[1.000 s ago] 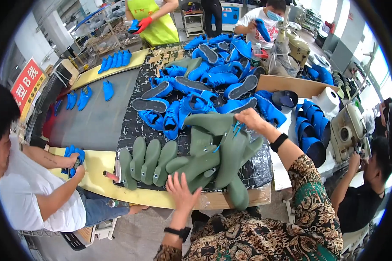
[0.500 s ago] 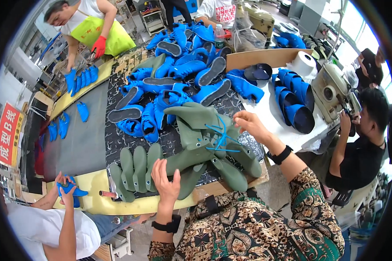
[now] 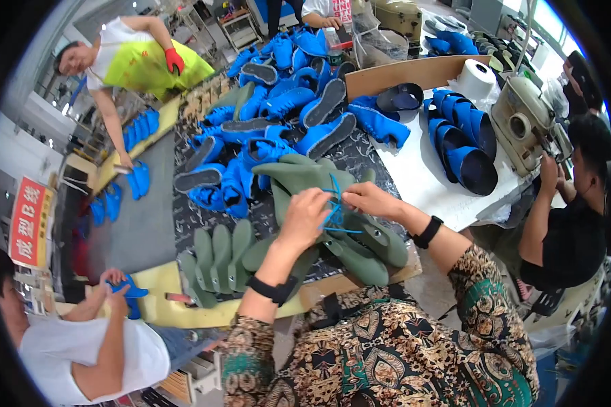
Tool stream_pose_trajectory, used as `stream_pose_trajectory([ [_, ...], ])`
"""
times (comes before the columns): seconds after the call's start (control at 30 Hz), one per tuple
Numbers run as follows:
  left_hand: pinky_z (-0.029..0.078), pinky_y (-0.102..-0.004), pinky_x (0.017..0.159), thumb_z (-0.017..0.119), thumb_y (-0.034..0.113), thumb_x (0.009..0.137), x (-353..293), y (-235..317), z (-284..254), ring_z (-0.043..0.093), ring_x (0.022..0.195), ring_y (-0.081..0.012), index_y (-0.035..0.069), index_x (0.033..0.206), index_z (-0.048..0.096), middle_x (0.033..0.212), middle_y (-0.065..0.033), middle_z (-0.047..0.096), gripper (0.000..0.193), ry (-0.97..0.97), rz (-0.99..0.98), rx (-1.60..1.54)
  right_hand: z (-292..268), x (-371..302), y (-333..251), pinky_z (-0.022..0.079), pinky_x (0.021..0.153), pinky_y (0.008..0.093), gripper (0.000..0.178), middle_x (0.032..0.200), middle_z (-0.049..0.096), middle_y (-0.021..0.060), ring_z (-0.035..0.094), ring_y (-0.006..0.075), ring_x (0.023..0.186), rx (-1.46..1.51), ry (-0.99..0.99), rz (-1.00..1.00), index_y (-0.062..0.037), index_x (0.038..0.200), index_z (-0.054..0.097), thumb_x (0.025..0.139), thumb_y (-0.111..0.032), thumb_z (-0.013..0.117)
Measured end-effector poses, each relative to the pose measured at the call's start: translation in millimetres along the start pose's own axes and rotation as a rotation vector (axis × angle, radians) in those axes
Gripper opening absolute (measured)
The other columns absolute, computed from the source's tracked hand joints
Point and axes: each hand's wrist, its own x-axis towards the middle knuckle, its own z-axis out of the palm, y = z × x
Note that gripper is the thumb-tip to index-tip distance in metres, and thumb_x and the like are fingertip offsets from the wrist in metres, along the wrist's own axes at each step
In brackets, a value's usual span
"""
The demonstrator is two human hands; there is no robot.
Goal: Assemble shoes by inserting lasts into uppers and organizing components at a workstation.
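Note:
A pile of dark green shoe lasts [image 3: 357, 260] lies in front of me, with blue laces [image 3: 334, 217] strung over its top. My left hand [image 3: 307, 218] is over the pile, fingertips pinched on a blue lace. From the right, my right hand [image 3: 373, 202] reaches in with thumb and forefinger closed on a lace close to the left fingertips. Loose strands stick out above and below the fingers. Left of the pile stands a row of green lasts [image 3: 217, 256]. Just behind is a heap of blue shoes [image 3: 265, 115].
A grey conveyor belt [image 3: 146, 234] with blue shoe uppers runs along the left. Blue curved pieces [image 3: 465, 146], a white roll [image 3: 475, 76] and a sewing machine [image 3: 523, 125] stand at right. Co-workers are at the left [image 3: 91, 346], far left [image 3: 125, 57] and right [image 3: 570, 224].
Both my hands have come together over the pile and taken hold of the blue laces. The far-left co-worker now reaches down to the belt. The view has shifted slightly.

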Motion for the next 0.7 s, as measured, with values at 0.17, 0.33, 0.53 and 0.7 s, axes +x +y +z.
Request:
stream_pose_trajectory([
  [0.17, 0.044, -0.0332, 0.074, 0.063, 0.010, 0.075, -7, 1, 27, 0.054, 0.090, -0.0273, 0.002, 0.089, 0.062, 0.090, -0.0119, 0.056, 0.016, -0.027, -0.115, -0.153, 15, 26, -9, 0.035, 0.047, 0.0250, 0.026, 0.058, 0.049, -0.0006, 0.042, 0.0072, 0.053, 0.067, 0.008, 0.066, -0.0025, 0.066, 0.057, 0.084, -0.021, 0.053],
  [0.33, 0.044, -0.0320, 0.078, 0.062, 0.008, 0.074, 9, 19, 9, 0.053, 0.097, -0.0242, 0.004, 0.103, 0.060, 0.106, -0.0114, 0.050, 0.030, 0.136, -0.246, -0.370, 1, 36, -25, 0.041, 0.053, 0.0278, 0.025, 0.066, 0.057, 0.0044, 0.051, 0.0115, 0.060, 0.476, 0.177, 0.045, -0.0022, 0.073, 0.060, 0.087, -0.019, 0.049],
  [0.53, 0.044, -0.0355, 0.077, 0.067, 0.006, 0.067, 27, 22, 29, 0.052, 0.092, -0.0280, 0.001, 0.096, 0.059, 0.101, -0.0125, 0.048, 0.030, 0.099, -0.139, -0.055, -6, 44, -38, 0.046, 0.069, 0.0310, 0.024, 0.086, 0.058, 0.0106, 0.056, 0.0197, 0.077, 1.110, 0.063, 0.109, 0.0001, 0.083, 0.056, 0.089, -0.020, 0.044],
  [0.7, 0.045, -0.0360, 0.066, 0.066, 0.007, 0.068, 35, 17, 36, 0.054, 0.076, -0.0287, 0.001, 0.083, 0.060, 0.084, -0.0125, 0.051, 0.017, 0.246, -0.355, -0.110, -9, 26, -51, 0.039, 0.082, 0.0345, 0.025, 0.094, 0.057, 0.0092, 0.051, 0.0191, 0.091, 0.969, 0.135, 0.100, -0.0005, 0.087, 0.057, 0.091, -0.020, 0.043],
])
